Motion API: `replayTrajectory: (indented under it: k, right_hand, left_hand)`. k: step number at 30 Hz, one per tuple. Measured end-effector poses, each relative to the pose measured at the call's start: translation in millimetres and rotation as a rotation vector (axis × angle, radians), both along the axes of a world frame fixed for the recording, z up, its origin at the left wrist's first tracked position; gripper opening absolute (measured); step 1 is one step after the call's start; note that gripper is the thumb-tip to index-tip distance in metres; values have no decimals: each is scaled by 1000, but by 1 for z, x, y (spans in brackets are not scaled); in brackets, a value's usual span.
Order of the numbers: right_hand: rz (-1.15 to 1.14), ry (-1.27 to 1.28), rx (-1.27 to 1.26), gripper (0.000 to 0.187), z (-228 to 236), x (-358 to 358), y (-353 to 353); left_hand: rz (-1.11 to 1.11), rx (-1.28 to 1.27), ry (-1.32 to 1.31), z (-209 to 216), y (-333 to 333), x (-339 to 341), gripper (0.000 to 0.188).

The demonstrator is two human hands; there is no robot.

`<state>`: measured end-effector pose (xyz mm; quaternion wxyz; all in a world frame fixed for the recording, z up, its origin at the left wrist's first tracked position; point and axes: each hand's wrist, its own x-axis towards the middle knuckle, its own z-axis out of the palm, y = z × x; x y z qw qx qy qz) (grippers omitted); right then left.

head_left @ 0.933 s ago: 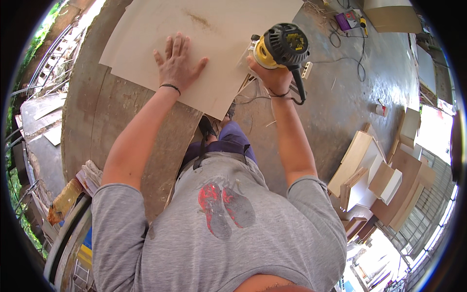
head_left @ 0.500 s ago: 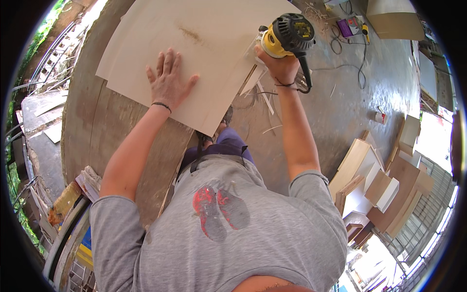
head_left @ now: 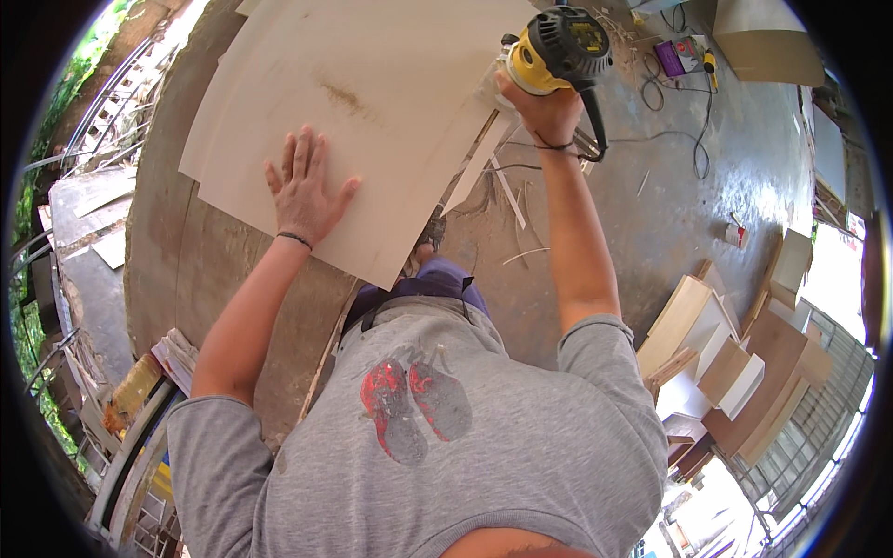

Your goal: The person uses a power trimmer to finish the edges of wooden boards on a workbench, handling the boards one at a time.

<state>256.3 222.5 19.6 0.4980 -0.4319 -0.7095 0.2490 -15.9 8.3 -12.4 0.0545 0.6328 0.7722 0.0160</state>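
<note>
A pale, flat board (head_left: 419, 112) lies on a brown wooden work surface (head_left: 246, 256). My left hand (head_left: 312, 197) rests flat on it, fingers stretched out, near a small patch of brown sawdust (head_left: 344, 98). At the board's right edge my right hand (head_left: 547, 113) is wrapped round a yellow and black trim router (head_left: 561, 48). The router stands upright; its base is partly hidden by my fingers. Below it, a narrow pale strip (head_left: 476, 163) runs alongside the edge, with a dark gap between.
Thin offcuts (head_left: 510, 197) and shavings lie on the grey floor to the right. A dark cable (head_left: 702, 139) loops there near a purple box (head_left: 677, 58) and a small white and red can (head_left: 736, 234). Wooden box parts (head_left: 693, 325) are stacked at the lower right.
My right hand and the router have moved farther away along the board's right edge. More of the strip shows behind them. My left hand stays flat on the board; the whole view has shifted slightly.
</note>
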Motion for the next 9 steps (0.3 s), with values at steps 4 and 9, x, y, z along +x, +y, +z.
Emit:
replayTrajectory:
  k: [4,9]
  right_hand:
    - [-39,-46,28,46,-2,2,13]
    - [68,13,0,48,-3,9,40]
  left_hand:
    - [-11,24,-7,-2,-1,-2,81]
    - [-21,25,-19,-6,-2,-4,84]
